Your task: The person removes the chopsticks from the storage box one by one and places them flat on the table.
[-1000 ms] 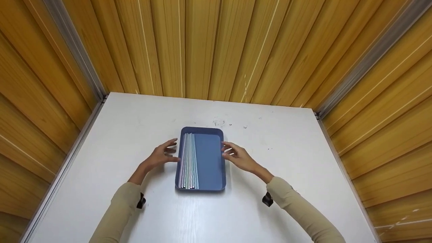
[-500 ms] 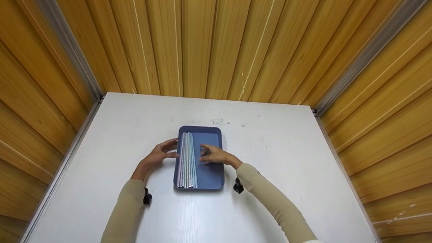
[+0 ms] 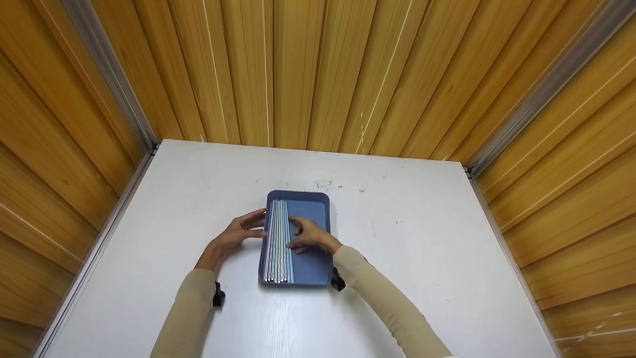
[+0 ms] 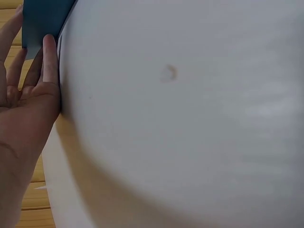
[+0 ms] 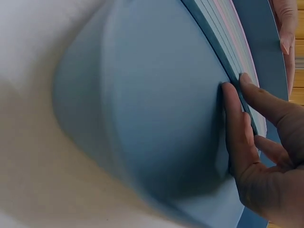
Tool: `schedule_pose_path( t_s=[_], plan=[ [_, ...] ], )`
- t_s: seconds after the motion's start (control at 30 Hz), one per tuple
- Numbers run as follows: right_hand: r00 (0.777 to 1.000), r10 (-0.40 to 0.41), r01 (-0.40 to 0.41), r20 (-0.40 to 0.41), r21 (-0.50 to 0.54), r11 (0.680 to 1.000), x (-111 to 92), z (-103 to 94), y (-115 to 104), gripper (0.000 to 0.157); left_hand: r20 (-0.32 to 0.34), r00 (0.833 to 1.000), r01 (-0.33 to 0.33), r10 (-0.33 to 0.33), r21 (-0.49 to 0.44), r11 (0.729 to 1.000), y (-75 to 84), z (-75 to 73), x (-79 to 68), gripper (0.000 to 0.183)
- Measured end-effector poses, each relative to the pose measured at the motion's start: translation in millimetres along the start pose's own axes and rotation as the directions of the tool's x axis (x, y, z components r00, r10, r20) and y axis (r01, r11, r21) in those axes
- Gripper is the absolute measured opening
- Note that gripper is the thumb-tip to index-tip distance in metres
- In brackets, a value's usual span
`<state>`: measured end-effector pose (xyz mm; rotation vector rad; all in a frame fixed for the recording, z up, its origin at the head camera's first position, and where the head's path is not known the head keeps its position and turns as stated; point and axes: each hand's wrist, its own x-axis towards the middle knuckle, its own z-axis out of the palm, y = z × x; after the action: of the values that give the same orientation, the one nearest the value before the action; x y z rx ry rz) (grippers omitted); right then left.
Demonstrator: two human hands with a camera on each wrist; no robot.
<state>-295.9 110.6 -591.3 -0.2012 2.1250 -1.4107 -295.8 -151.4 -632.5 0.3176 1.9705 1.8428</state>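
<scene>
A blue rectangular tray [image 3: 308,205] lies lengthwise on the white table. Along its left side is a row of several long, thin pastel sticks [image 3: 278,243], also seen in the right wrist view as pale strips [image 5: 228,35]. My left hand [image 3: 238,231] rests against the outside of the tray's left wall, thumb and fingers apart. In the left wrist view, the fingers [image 4: 49,61] touch that wall. My right hand [image 3: 309,233] reaches inside the tray, its thumb and forefinger spread along the outermost stick. Its fingertips [image 5: 245,80] touch that stick's edge; no pinch shows.
The white table [image 3: 397,258] extends around the tray, with dark scuff marks [image 3: 323,184] behind it. Yellow wood-look panels [image 3: 298,74] enclose the back and sides. Grey metal rails [image 3: 104,64] run along the corners.
My right hand has moved left from the tray's outer right wall, over the rim, to the sticks' right edge. My left hand has stayed beside the left wall.
</scene>
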Motion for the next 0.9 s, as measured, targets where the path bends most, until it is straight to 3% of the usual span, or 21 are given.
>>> schedule_pose_path(
  t_s=[0.3,0.6,0.7,0.9],
  plan=[
    [0.997,0.071,-0.071,0.029,-0.023,0.997,-3.8,1.3,-7.3,0.091,0.003,1.0,-0.001,0.001,-0.02,1.0,-2.1,-0.3,-2.2,0.077],
    [0.995,-0.002,-0.015,-0.1,-0.165,0.986,-6.3,14.2,-6.2,0.086,0.04,0.999,-0.015,0.016,-0.032,0.999,-2.8,0.0,-3.1,0.079],
    [0.993,-0.002,-0.023,-0.116,-0.21,0.977,-6.2,15.6,-7.8,0.086,0.052,0.998,-0.026,0.028,-0.03,0.999,-3.7,-1.1,-2.7,0.079],
    [0.995,-0.02,0.001,-0.096,-0.192,0.981,-10.9,7.8,-15.0,0.081,0.041,0.999,-0.027,0.028,-0.016,1.0,-5.7,-2.8,-1.5,0.078]
  ],
)
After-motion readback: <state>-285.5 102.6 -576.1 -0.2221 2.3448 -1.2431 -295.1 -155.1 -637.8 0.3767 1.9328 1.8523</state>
